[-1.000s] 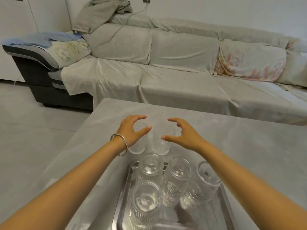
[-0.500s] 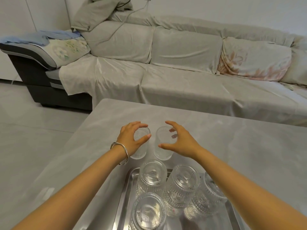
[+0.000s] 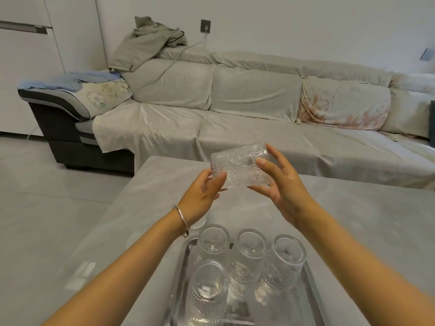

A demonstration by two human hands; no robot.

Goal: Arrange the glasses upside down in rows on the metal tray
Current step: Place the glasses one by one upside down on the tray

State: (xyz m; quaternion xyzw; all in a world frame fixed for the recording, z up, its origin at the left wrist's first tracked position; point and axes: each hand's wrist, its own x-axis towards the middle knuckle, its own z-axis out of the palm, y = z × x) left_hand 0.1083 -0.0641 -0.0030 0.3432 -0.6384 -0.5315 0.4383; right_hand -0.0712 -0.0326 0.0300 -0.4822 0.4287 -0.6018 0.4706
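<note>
Glass (image 3: 240, 167), clear and patterned, was held on its side in the air above the grey table (image 3: 353, 220), well beyond the metal tray (image 3: 313, 292). It was gripped at one end by the fingers of the left hand (image 3: 202, 198) and at the other by the thumb and fingers of the right hand (image 3: 282, 184), both hands being closed on it. A silver bangle (image 3: 183, 221) was worn on the left wrist. Four glasses were seen upside down on the tray: three in the far row (image 3: 251, 250) and one (image 3: 209, 288) nearer, at the left. Part of another glass (image 3: 199, 224) was glimpsed on the table under the left wrist.
</note>
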